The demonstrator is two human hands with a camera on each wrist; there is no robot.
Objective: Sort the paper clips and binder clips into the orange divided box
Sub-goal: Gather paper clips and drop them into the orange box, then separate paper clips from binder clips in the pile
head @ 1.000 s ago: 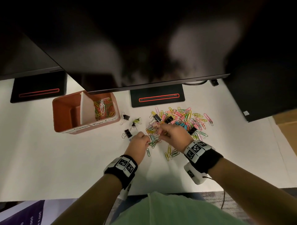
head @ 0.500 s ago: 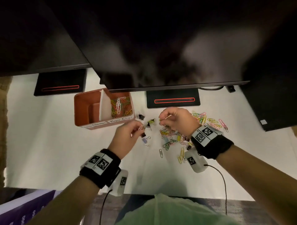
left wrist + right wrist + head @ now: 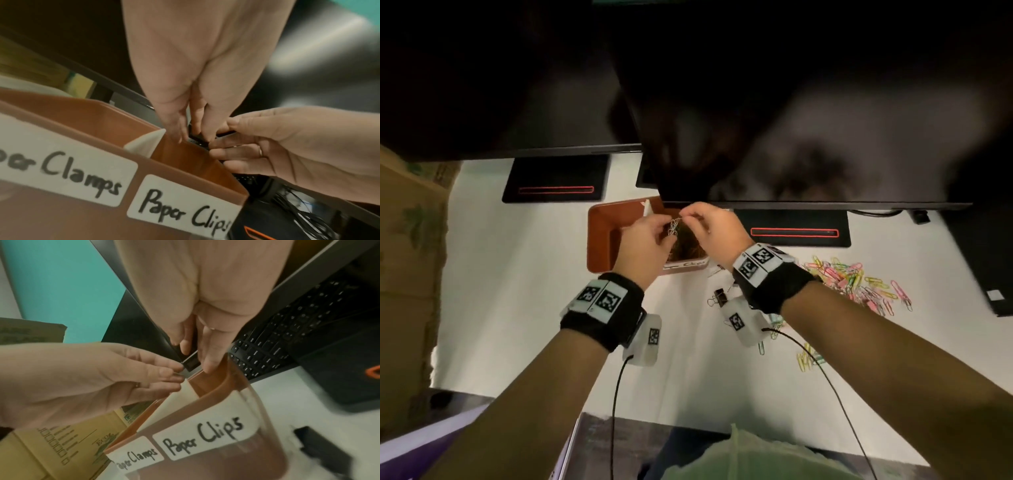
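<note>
black monitors (image 3: pixel 808 102) (screens dark), keyboard (image 3: pixel 287 331), cardboard box (image 3: pixel 407 274), white desk (image 3: pixel 517 308)

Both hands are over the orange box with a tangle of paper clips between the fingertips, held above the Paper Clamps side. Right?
Not quite. The left hand and right hand do hold the paper clips over the orange box, but on the Paper Clips side, not Paper Clamps. The left wrist view shows the fingertips past the white divider, above that compartment.

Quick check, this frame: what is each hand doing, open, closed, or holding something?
Left hand: fingertips pinch a tangle of paper clips above the orange divided box.
Right hand: pinches the same tangle from the other side.
</note>
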